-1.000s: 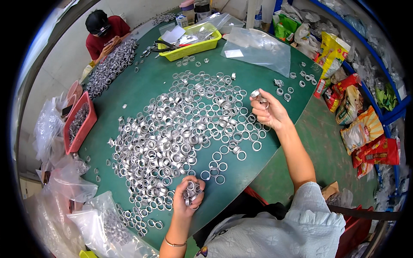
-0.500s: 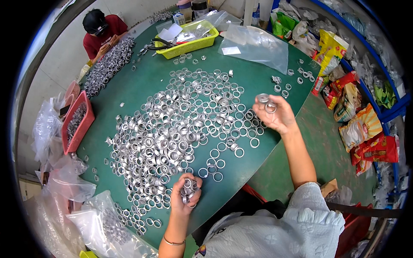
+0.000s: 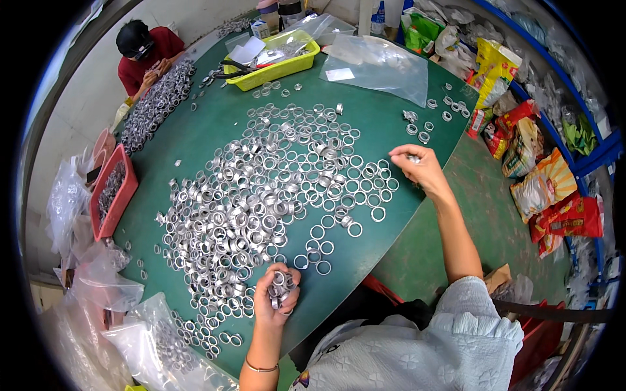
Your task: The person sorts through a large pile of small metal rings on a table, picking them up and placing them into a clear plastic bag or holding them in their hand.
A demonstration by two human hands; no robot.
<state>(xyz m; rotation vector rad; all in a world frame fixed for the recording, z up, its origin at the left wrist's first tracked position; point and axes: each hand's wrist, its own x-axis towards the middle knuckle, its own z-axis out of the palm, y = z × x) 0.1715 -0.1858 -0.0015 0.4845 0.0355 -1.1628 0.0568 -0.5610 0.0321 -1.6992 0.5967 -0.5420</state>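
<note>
Piecewise handling seems the step: the left hand (image 3: 267, 305), lower centre, is curled around several metal rings (image 3: 280, 285) by the central ring pile (image 3: 231, 221), the right hand (image 3: 424, 169) bends its fingers together, contents unclear, and the next move calls for a snug left clutch.

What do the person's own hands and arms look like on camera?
Both the left hand and right hand are gloveless. A thin metal bangle circles the left wrist. The right arm wears a pale grey-blue, textured sleeve; the left sleeve isn't visible.
</note>
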